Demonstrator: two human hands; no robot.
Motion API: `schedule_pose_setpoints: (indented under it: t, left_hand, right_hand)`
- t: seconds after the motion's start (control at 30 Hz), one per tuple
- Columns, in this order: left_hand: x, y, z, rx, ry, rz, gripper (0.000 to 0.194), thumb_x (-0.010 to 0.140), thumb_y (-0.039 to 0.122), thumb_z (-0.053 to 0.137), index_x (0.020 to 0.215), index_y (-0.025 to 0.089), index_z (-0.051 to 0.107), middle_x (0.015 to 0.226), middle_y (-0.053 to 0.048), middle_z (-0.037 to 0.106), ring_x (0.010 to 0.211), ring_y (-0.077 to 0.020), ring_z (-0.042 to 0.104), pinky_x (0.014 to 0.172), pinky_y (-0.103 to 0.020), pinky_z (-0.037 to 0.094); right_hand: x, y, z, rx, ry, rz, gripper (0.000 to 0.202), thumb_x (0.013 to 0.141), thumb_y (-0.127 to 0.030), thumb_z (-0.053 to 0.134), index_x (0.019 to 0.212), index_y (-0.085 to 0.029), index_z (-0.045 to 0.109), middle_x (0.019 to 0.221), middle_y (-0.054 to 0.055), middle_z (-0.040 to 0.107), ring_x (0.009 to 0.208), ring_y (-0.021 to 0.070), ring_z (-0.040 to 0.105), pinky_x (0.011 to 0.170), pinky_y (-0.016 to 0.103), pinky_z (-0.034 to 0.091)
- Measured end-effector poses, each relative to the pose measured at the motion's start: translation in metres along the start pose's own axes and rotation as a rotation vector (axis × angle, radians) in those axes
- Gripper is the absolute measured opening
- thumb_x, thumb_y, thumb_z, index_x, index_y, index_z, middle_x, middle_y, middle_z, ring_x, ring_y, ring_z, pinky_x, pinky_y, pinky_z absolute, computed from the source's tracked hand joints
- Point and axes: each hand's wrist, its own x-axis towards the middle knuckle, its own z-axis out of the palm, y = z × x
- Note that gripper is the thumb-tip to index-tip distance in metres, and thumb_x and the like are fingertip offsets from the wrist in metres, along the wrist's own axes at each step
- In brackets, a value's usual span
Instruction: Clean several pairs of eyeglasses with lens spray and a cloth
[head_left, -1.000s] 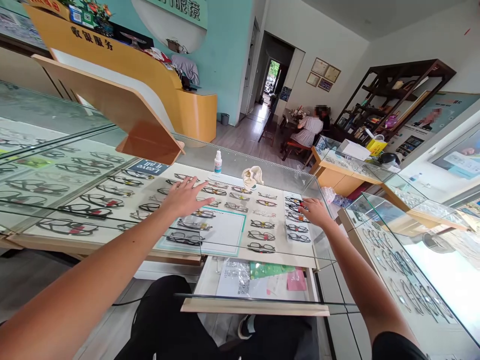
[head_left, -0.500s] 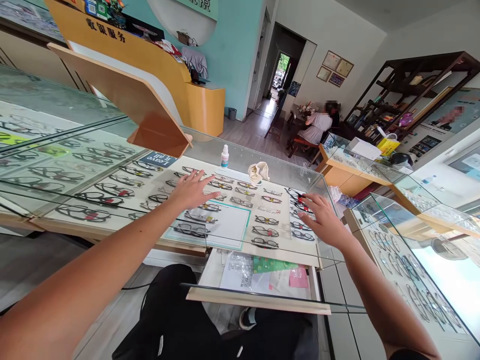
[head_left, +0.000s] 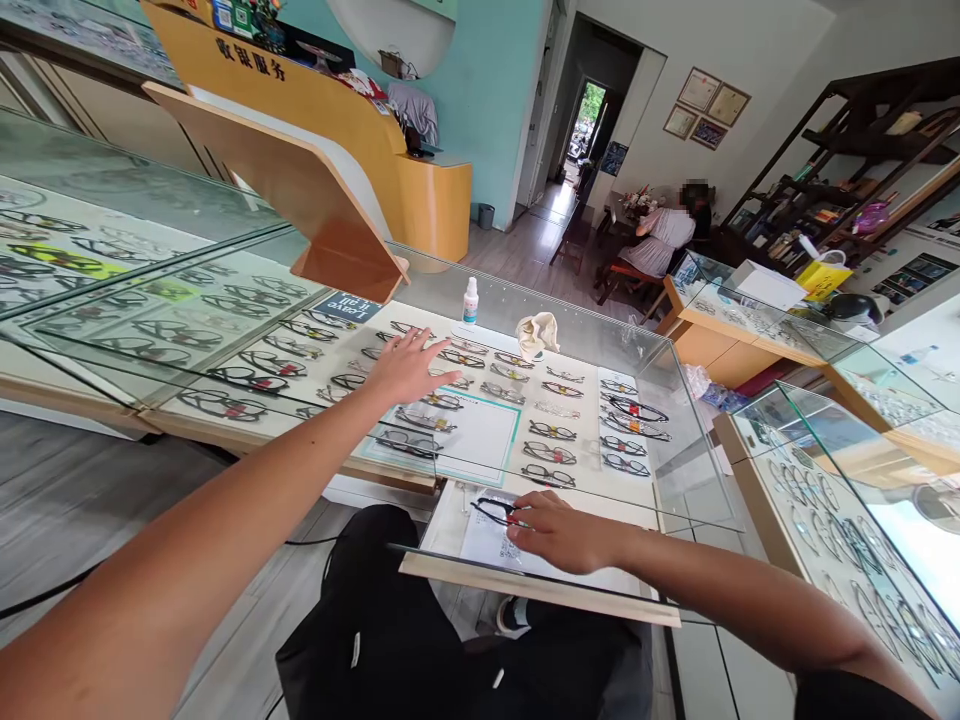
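My right hand (head_left: pixel 559 530) is closed on a pair of dark eyeglasses (head_left: pixel 491 512) with a red mark on it, over the open drawer (head_left: pixel 442 515) at the front of the display case. Papers (head_left: pixel 484 545) lie in that drawer, partly hidden by the hand. My left hand (head_left: pixel 412 370) holds nothing; its fingers are spread over the case, above the rows of eyeglasses. Below it, a pair of eyeglasses (head_left: pixel 409 443) lies on a white sheet with a teal border (head_left: pixel 487 432). At the right end, more eyeglasses (head_left: pixel 625 466) sit on a pale strip.
A white spray bottle (head_left: pixel 470 303) and a crumpled cream cloth (head_left: pixel 538 335) stand near the case's back. A tilted wooden-backed stand (head_left: pixel 300 170) rises at left. Another glass case (head_left: pixel 825 540) is at right. A person (head_left: pixel 664 240) sits at a far table.
My right hand has left the pale strip and come down and towards me over the drawer, with eyeglasses in it. My left hand stays spread. The view has shifted slightly.
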Motion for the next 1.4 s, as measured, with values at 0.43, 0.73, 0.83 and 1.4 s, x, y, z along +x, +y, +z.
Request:
schedule_pose_setpoints:
  t: [0.43, 0.73, 0.83, 1.4]
  left_hand:
    - [-0.002, -0.002, 0.001, -0.019, 0.009, 0.002, 0.098, 0.097, 0.088, 0.034, 0.173, 0.028, 0.036, 0.184, -0.011, 0.016, 0.171, -0.0361, 0.011, 0.134, -0.054, 0.014]
    - [-0.003, -0.003, 0.005, -0.03, 0.026, -0.004, 0.097, 0.096, 0.09, 0.036, 0.172, 0.03, 0.039, 0.184, -0.01, 0.018, 0.17, -0.0373, 0.014, 0.134, -0.054, 0.015]
    - [-0.004, -0.002, 0.003, -0.04, 0.023, -0.006, 0.097, 0.095, 0.09, 0.037, 0.172, 0.03, 0.04, 0.184, -0.009, 0.018, 0.17, -0.0379, 0.014, 0.134, -0.055, 0.015]
    - [-0.005, 0.0, 0.002, -0.022, 0.014, -0.009, 0.095, 0.097, 0.089, 0.035, 0.172, 0.03, 0.039, 0.184, -0.009, 0.018, 0.17, -0.0375, 0.014, 0.133, -0.056, 0.016]
  right_hand:
    - [0.164, 0.062, 0.046, -0.435, 0.532, 0.212, 0.085, 0.107, -0.056, 0.041, 0.169, 0.001, 0.034, 0.181, 0.023, 0.024, 0.169, 0.0449, 0.015, 0.138, 0.058, 0.009]
    - [0.241, 0.079, 0.047, -0.452, 0.566, 0.221, 0.089, 0.108, -0.057, 0.034, 0.169, 0.007, 0.028, 0.181, 0.026, 0.021, 0.169, 0.0444, 0.014, 0.137, 0.056, 0.006]
    - [0.254, 0.083, 0.045, -0.46, 0.569, 0.257, 0.088, 0.107, -0.056, 0.035, 0.169, 0.006, 0.029, 0.182, 0.025, 0.02, 0.169, 0.0445, 0.013, 0.137, 0.056, 0.003]
    - [0.263, 0.087, 0.035, -0.454, 0.498, 0.305, 0.09, 0.108, -0.059, 0.027, 0.168, 0.009, 0.028, 0.182, 0.025, 0.019, 0.168, 0.0456, 0.014, 0.136, 0.058, 0.002]
